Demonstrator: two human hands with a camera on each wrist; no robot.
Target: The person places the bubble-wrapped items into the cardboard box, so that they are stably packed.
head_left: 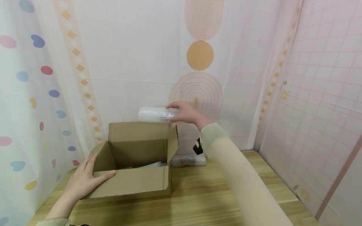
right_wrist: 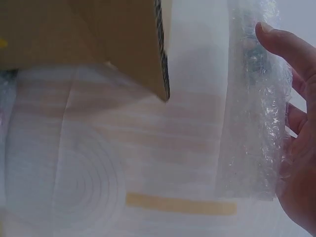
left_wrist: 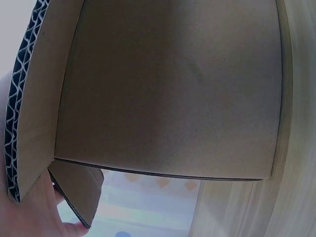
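Head view: my right hand (head_left: 186, 112) holds a bubble-wrapped roll (head_left: 155, 114) level in the air above the rear flap of an open cardboard box (head_left: 133, 185), fingers curled round its near end, apparently so the long bundle can clear the raised flaps. My left hand (head_left: 85, 179) lies flat, fingers straight and spread, on the folded-out front-left flap, seemingly pinning the light carton to the wooden worktop (head_left: 215, 194). The box is plain brown corrugated board; the left wrist view shows the wavy fluting along a cut flap edge (left_wrist: 15, 123) and a smooth, matt panel beside it. The wrap is clear, crinkled and pocked with small bubbles; in the right wrist view it glints against my fingers (right_wrist: 296, 123), and what it covers is too blurred to tell. Inside the box something pale and wrapped (head_left: 150, 164) shows low against the right wall. A second wrapped bundle (head_left: 189, 160) lies on the worktop just behind the box's right flap. Printed cloth sheets (head_left: 135, 56), soft and creased, hang around the worktop.
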